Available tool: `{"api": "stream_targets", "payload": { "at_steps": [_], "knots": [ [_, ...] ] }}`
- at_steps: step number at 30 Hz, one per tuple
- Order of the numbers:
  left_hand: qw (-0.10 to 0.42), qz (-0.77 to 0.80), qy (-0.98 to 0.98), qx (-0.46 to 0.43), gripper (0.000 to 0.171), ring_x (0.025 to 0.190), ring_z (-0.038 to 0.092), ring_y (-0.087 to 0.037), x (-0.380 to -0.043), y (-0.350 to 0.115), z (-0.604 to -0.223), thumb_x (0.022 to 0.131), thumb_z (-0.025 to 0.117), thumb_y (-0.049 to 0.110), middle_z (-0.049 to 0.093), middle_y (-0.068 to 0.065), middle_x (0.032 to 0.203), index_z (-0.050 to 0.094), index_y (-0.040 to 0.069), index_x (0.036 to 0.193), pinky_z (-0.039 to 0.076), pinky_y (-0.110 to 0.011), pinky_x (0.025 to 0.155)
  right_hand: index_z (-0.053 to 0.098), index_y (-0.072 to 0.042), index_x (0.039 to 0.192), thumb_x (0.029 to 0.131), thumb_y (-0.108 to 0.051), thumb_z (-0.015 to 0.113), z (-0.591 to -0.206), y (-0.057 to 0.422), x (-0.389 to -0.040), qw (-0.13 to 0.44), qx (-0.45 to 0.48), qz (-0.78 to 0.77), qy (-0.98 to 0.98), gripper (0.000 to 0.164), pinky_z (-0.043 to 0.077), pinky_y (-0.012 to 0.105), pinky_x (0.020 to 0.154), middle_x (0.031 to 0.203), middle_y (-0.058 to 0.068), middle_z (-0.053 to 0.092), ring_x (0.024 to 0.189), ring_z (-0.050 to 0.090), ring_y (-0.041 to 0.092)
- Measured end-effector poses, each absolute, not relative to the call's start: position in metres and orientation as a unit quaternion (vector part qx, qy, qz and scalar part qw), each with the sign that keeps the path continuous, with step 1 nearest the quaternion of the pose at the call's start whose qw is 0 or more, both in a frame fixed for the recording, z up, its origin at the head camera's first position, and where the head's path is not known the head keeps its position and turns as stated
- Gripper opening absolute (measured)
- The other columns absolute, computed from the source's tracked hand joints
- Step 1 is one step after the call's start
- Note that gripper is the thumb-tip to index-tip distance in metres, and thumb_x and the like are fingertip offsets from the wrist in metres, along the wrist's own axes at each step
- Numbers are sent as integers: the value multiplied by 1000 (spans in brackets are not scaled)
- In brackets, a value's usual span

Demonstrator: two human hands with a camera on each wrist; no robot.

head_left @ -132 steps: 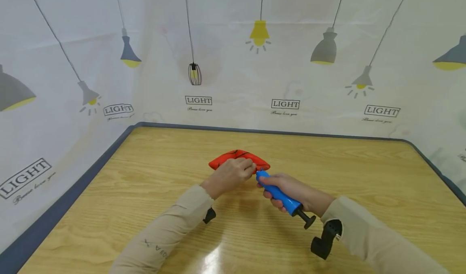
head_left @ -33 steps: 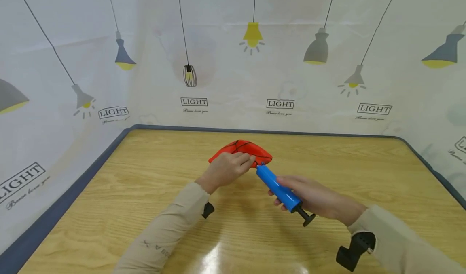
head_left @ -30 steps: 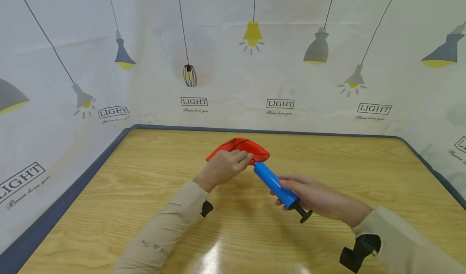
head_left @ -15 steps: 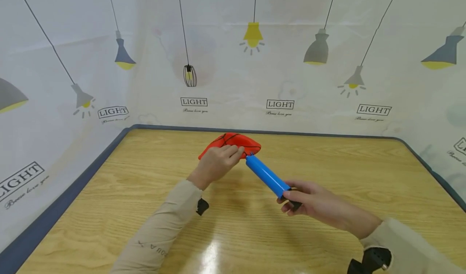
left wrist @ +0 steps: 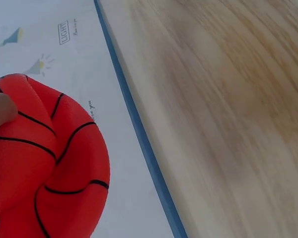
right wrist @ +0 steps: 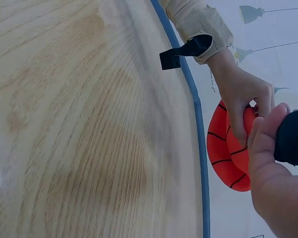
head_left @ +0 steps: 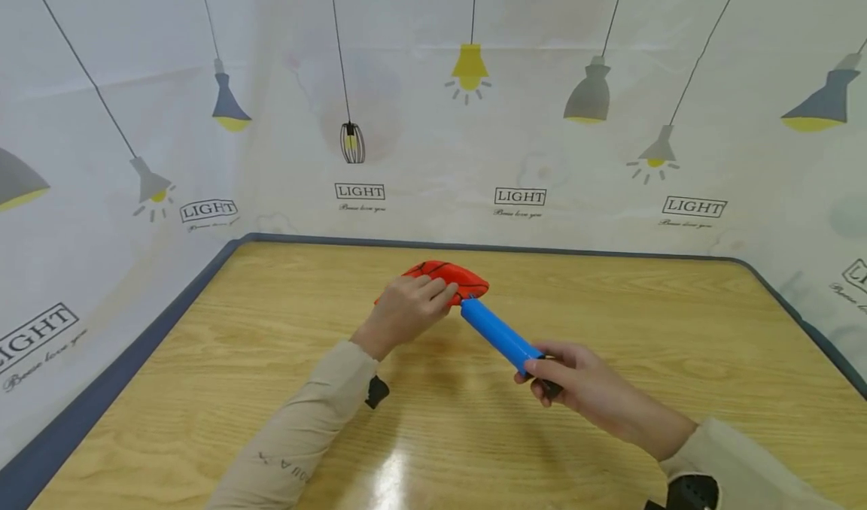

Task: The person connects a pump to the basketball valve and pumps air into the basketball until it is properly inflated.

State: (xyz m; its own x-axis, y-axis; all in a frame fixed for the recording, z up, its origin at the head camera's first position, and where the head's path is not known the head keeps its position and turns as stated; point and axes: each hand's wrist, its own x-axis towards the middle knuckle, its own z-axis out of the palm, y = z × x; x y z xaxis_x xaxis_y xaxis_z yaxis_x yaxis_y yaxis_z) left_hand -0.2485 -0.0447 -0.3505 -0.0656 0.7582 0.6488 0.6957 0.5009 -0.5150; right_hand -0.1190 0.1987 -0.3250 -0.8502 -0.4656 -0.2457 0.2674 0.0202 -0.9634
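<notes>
A limp, folded red ball with black basketball lines is held up over the table by my left hand, which pinches it near its right end. Deep creases show in the ball in the left wrist view. A blue hand pump slants down from the ball to my right hand, its front end right at the ball's skin. My right fingers and thumb curl round the rear of the pump at its black handle. The nozzle is mostly hidden.
The wooden table has a blue-grey edge strip. Behind and beside it stands a white backdrop printed with lamps. A black wrist mount hangs below the left cuff, and another sits at the right.
My right hand has slid from the middle of the pump barrel back to its handle end. Pump and ball have shifted slightly left; the left hand keeps its hold.
</notes>
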Motion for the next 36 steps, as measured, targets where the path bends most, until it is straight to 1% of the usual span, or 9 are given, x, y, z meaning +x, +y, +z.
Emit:
{"api": "stream_targets", "payload": {
  "at_steps": [3,6,12,16,19,23,27,31,36],
  "knots": [
    [454,25,-746,-487,18,57,54,-11,-247,-43,-350,73,69,24,59,1,71,65,12,86,45,-20,51,33,11,123,89,-24,51,-325,201,-119,264,-63,-710,650,52,41,26,66,95,9,58,70,48,10],
    [431,14,-767,-476,23,63,55,-13,-246,-41,-349,73,69,30,59,0,75,65,13,88,47,-22,56,33,11,123,89,-24,52,-325,203,-119,265,-50,-726,633,52,41,25,67,96,10,58,69,48,10],
    [378,-5,-808,-453,56,82,53,-18,-238,-37,-344,66,68,52,55,-4,91,61,15,108,47,-27,66,38,8,119,88,-24,52,-325,203,-118,261,-47,-739,619,46,43,22,65,95,9,59,70,48,10],
    [357,-23,-812,-462,66,95,49,-21,-229,-28,-337,64,70,51,52,-6,103,55,18,119,42,-33,81,39,8,117,89,-25,51,-324,201,-120,257,-57,-738,621,45,43,21,65,95,8,58,70,48,9],
    [341,-23,-804,-487,61,102,47,-22,-221,-16,-332,68,71,44,50,-6,110,53,20,121,37,-34,88,38,8,117,90,-24,50,-323,199,-121,255,-67,-739,620,44,42,21,65,95,8,58,70,48,9],
    [316,-10,-786,-532,51,103,48,-20,-214,1,-329,74,69,35,51,-4,112,54,19,119,37,-32,89,38,7,118,91,-23,48,-324,195,-122,252,-80,-743,614,42,42,22,66,95,9,58,70,48,9],
    [309,-14,-770,-558,35,97,53,-16,-214,10,-331,74,70,31,57,0,103,61,17,105,40,-28,87,32,9,123,91,-22,47,-325,190,-123,255,-88,-748,606,47,42,22,66,96,8,58,69,49,9],
    [318,-35,-754,-574,18,80,57,-12,-218,11,-335,73,70,23,60,2,85,61,14,85,45,-23,78,29,10,125,92,-22,46,-326,188,-123,254,-91,-747,607,50,42,22,65,97,8,57,69,49,9],
    [330,-20,-743,-582,11,61,52,-8,-222,11,-338,75,66,17,55,4,70,56,13,77,43,-19,59,30,9,123,91,-22,48,-329,185,-124,247,-89,-745,613,48,42,22,65,96,9,58,68,50,9]
  ]
}}
